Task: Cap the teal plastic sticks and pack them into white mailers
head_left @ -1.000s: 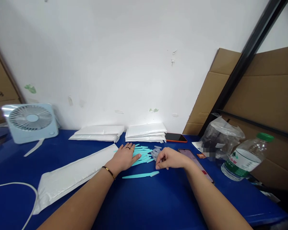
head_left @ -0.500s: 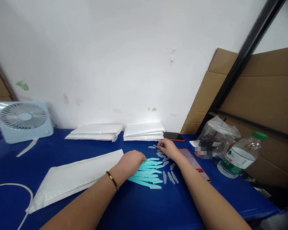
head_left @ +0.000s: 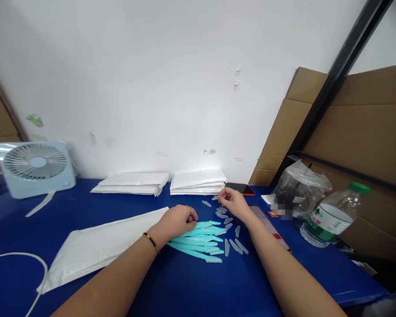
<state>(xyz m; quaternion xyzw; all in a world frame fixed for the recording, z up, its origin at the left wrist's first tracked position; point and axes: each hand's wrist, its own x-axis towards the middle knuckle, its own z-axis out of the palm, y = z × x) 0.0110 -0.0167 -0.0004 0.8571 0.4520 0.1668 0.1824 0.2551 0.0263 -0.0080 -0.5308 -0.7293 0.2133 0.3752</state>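
Note:
Several turquoise eyebrow razors [head_left: 201, 243] lie fanned out on the blue table, their blade ends pointing right. My left hand [head_left: 178, 221] is closed over their upper handle ends, fingers curled; whatever it may hold is hidden. Farther right, my right hand [head_left: 232, 202] pinches thumb and fingertips together at a small clear blade cap [head_left: 215, 198]. Another clear cap [head_left: 206, 203] rests just left of those fingertips. More loose translucent caps [head_left: 235, 246] are scattered between the razors and my right forearm.
A padded white mailer [head_left: 99, 246] lies at left, with white mailer stacks [head_left: 128, 182] [head_left: 198, 180] by the wall. Around them are a small fan [head_left: 38, 169], a white cable [head_left: 41, 264], phones [head_left: 242, 189] [head_left: 270, 226], a plastic bag [head_left: 293, 185] and a bottle [head_left: 326, 220].
My left hand has shifted slightly left, away from the razors' blade ends. The right hand has risen slightly, and the clear caps beside its fingertips have moved apart.

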